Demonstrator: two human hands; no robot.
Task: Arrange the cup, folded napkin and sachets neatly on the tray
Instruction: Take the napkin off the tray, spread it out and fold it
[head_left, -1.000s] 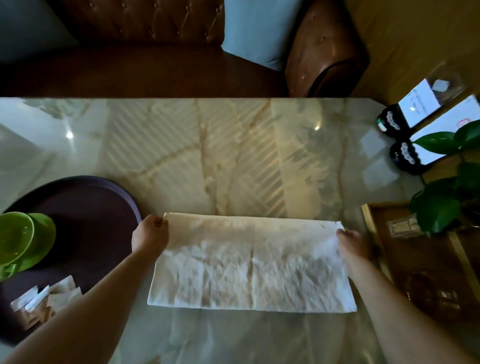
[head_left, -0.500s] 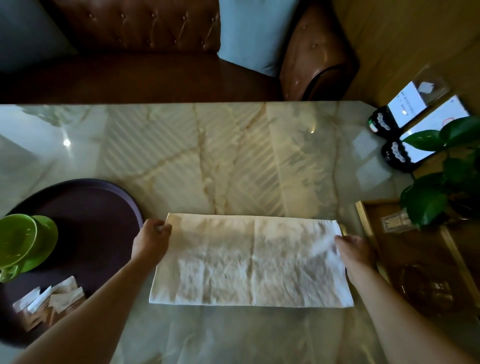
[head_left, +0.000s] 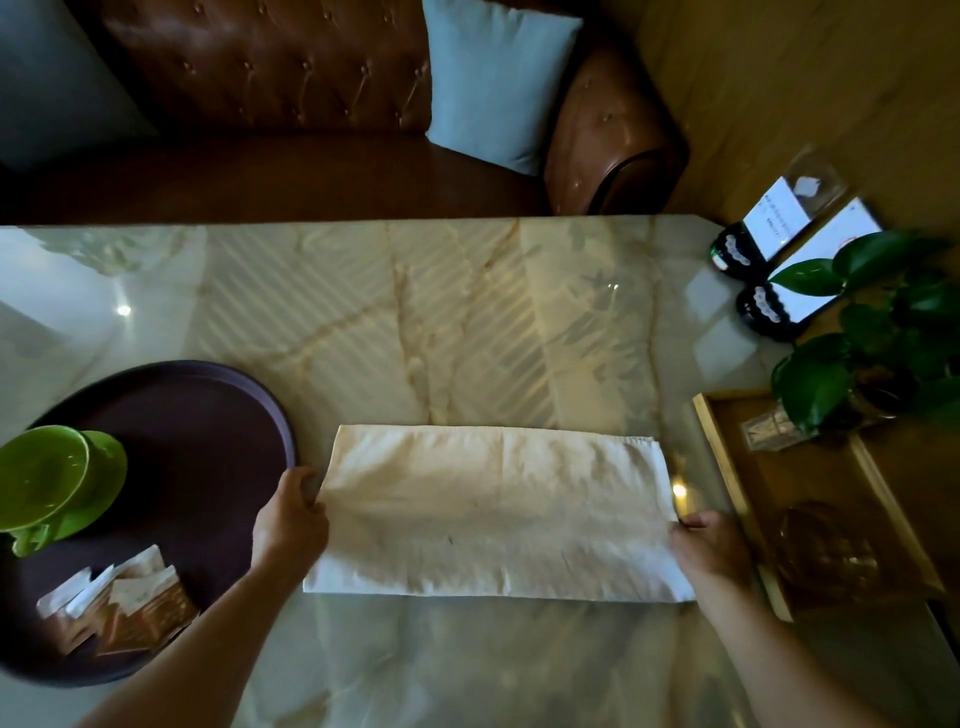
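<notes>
A white napkin (head_left: 493, 514) lies as a wide strip on the marble table, its far layer curling toward me. My left hand (head_left: 291, 519) pinches its left edge. My right hand (head_left: 709, 551) pinches its right edge. To the left sits a round dark tray (head_left: 218, 415). On the tray stand a green cup (head_left: 36, 475) on a green saucer (head_left: 104, 483) and several sachets (head_left: 122, 605) in a loose pile near its front.
A wooden tray (head_left: 727, 467) with a glass object and a potted plant (head_left: 852, 353) stands at the right. Two dark stands with white cards (head_left: 779, 260) sit at the far right corner. A brown leather sofa with a pale cushion lies beyond the table.
Both hands have drawn nearer along the napkin's side edges, bringing its far layer toward me. Tray, cup and sachets stay put.
</notes>
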